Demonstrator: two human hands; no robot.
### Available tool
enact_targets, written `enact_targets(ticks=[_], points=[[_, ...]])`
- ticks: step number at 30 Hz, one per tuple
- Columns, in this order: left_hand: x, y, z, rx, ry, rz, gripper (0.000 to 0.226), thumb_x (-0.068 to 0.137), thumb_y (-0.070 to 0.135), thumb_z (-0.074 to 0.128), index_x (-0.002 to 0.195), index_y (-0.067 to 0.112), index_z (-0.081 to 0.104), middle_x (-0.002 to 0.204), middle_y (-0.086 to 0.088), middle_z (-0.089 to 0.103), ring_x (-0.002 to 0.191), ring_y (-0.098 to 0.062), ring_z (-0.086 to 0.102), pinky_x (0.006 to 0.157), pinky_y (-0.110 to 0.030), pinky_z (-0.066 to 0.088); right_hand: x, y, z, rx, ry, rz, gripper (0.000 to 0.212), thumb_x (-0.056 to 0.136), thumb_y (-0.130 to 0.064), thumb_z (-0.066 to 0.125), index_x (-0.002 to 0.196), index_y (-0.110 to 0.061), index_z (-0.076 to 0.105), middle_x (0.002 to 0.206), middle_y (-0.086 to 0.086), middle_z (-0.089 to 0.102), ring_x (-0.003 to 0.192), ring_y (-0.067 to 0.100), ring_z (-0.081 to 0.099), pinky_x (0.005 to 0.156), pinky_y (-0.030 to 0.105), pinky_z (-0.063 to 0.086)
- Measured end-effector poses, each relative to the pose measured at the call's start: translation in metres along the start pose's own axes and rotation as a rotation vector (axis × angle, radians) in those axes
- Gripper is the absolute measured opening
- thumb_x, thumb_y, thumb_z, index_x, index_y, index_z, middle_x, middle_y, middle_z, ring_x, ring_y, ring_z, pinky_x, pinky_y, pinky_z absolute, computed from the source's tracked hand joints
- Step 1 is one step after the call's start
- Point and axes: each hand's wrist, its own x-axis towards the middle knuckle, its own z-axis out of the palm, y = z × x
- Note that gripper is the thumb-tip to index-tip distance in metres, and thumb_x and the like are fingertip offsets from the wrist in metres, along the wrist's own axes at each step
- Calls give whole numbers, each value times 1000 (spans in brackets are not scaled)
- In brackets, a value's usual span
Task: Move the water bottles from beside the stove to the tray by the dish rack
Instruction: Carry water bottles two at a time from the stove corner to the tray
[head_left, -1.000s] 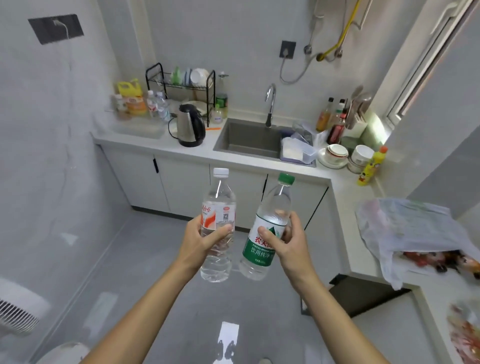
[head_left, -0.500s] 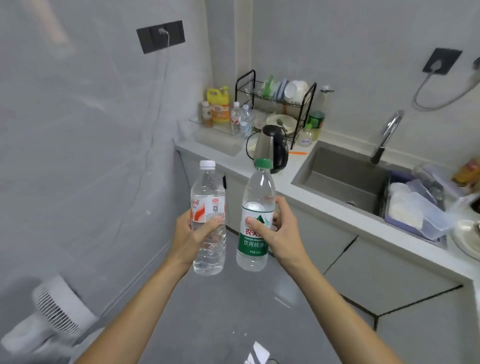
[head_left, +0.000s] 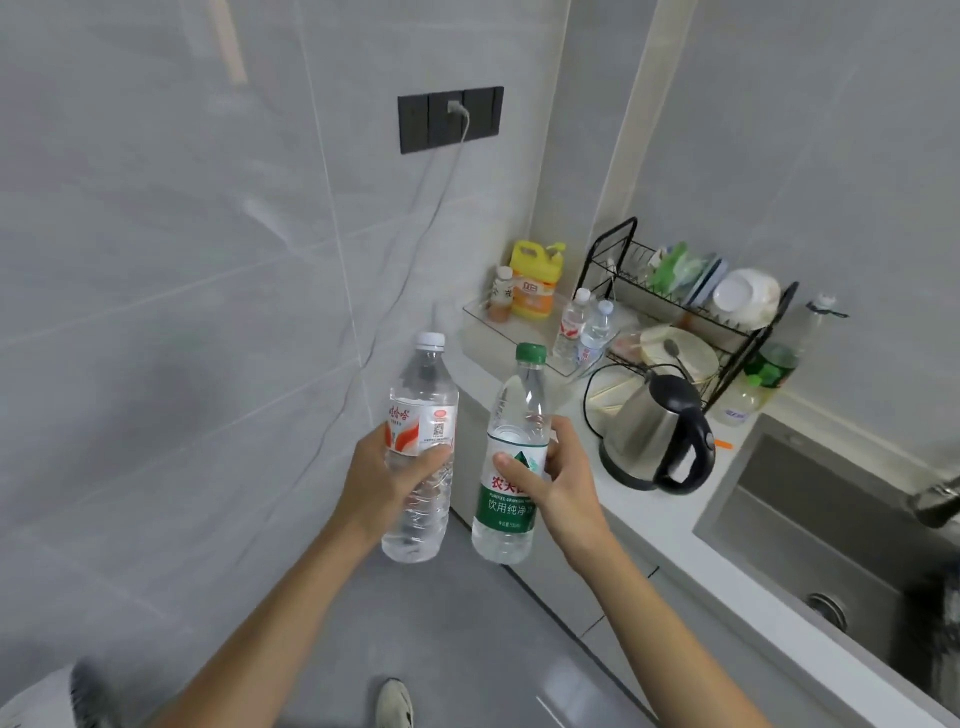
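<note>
Two water bottles in transit, one per hand. Head view: left hand (head_left: 387, 480) is wrapped round the white-capped bottle (head_left: 420, 452) at its red-and-white label; right hand (head_left: 558, 480) is wrapped round the green-capped bottle (head_left: 511, 462), thumb across the green label. Both bottles upright, side by side, held over the floor short of the table (head_left: 670, 512). Clear tray (head_left: 478, 314) sits at the table's far corner, just beside the black dish rack (head_left: 691, 306). It already carries a yellow detergent jug (head_left: 535, 280), a small brown bottle (head_left: 501, 293) and two small water bottles (head_left: 584, 327).

Step in hand, as judged: carry to the tray.

Notes for doing it well: steel kettle (head_left: 657, 434) and its cord stand between hands and tray, so pass to its left. Bare tray floor appears to lie in front of the jug; set bases down flat there, one at a time, without nudging the small bottles.
</note>
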Motion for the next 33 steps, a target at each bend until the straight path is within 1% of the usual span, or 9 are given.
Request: enact_targets(ticks=[5,12,16,19,22,26,27,30,33], points=[[114,8,-5,22,-61,28,58,69,51,80,115,16,72,98,-3,81,88,-21,79,68,-22,60,93,-14,0,-1,104,-22,58,76,-30,88,126,-27,58,118,6,76,112,25,72,96,43,59],[237,-6,38,33,-133,30,66,72,62,71,117,13,69,92,-1,80,82,-18,79,67,-23,60,194,-11,-33,15,208,30,51,85,-12,86,125,-27,57,117,-4,74,111,17,70,87,28,58],[305,-21,74,77,-184,4,63,77,66,65,113,15,69,92,-6,80,80,-23,79,71,-36,63,260,-2,-64,14,240,49,53,85,-11,86,126,-26,57,119,-4,74,110,15,71,86,28,59],[357,-23,98,106,-212,2,67,77,67,62,114,12,69,91,-8,80,79,-23,79,69,-29,61,316,0,-87,24,258,50,53,84,-9,86,126,-23,57,115,-4,75,103,10,73,80,23,59],[402,-22,116,146,-200,-19,67,76,68,61,116,16,68,93,-2,81,80,-20,79,67,-24,61,365,-2,-108,-2,240,55,55,85,-12,86,129,-23,55,115,-7,75,101,4,72,83,23,58],[451,-25,137,184,-226,-59,44,88,45,70,122,17,67,99,-2,80,84,-16,79,67,-25,63,414,3,-129,-43,211,65,56,85,-7,85,130,-18,53,114,-8,72,93,-6,70,76,16,58],[460,-26,142,205,-238,-66,41,90,42,70,124,18,67,103,0,79,88,-14,78,71,-26,64,424,7,-132,-66,218,68,57,84,-8,86,130,-20,54,114,-9,72,95,-5,70,79,18,59],[488,-33,151,260,-275,-74,52,79,59,71,123,31,66,106,9,78,98,-10,76,83,-30,64,449,20,-137,-130,242,74,61,80,-15,90,127,-31,55,114,-12,73,104,3,70,93,33,59],[516,-46,153,280,-284,-66,57,71,57,79,121,31,68,108,9,79,101,-12,76,89,-36,61,465,34,-135,-205,275,87,65,71,-29,92,120,-50,54,115,-15,72,110,7,69,96,38,58]])
